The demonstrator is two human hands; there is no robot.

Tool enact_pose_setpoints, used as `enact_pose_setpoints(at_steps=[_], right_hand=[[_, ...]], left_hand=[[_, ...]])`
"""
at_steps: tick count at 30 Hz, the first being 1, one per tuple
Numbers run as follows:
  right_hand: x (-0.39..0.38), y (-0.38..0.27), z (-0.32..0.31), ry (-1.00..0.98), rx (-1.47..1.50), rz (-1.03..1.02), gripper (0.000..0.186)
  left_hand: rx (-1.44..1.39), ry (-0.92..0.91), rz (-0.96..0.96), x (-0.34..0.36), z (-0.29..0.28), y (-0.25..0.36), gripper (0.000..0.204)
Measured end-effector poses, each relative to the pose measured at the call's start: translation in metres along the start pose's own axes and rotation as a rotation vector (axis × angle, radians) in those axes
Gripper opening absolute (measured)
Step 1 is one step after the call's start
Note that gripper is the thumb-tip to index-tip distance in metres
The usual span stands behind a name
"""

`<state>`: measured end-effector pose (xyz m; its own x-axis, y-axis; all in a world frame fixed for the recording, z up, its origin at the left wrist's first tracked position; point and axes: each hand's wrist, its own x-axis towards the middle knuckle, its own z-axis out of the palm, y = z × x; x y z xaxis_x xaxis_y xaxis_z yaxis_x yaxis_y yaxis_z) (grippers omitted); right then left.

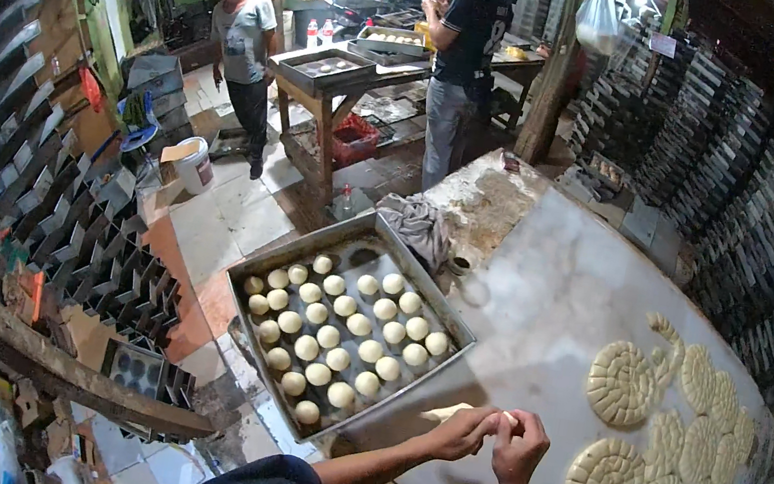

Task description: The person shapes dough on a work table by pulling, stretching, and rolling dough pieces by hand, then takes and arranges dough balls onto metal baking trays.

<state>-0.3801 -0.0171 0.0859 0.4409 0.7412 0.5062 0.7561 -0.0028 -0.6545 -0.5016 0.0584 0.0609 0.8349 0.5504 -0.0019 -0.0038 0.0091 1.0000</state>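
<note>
Over the near part of the pale worktop [540,297], my two hands are close together. My right hand [519,454] is closed in a pinch on a small piece of dough [509,418], of which only a pale bit shows at the fingertips. My left hand [462,434] is closed beside it, on a strip of dough [447,412] that sticks out past its knuckles; how it is gripped is partly hidden. To their left, a square metal tray [464,341] carries rows of round dough balls [328,336]. On the right lie several flat dough rounds [621,384], scored into segments.
A grey cloth [418,227] and a small dark cup [459,266] sit beyond the tray. Two people, one in a grey shirt [246,32] and one in a black shirt [473,38], stand by another table [327,111]. Stacked metal trays [750,188] line the right side; a white bucket [191,165] stands left.
</note>
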Motion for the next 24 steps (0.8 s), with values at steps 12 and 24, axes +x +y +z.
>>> enact_pose_setpoints(at_steps=[12, 24], right_hand=[[-0.059, 0.093, -0.081, -0.129, 0.163, 0.087, 0.016], [-0.071, 0.1, -0.106, -0.171, 0.077, 0.209, 0.058]], left_hand=[[0.483, -0.196, 0.004, 0.019, 0.095, -0.02, 0.032], [1.094, 0.454, 0.108, 0.025, 0.065, -0.018, 0.066]])
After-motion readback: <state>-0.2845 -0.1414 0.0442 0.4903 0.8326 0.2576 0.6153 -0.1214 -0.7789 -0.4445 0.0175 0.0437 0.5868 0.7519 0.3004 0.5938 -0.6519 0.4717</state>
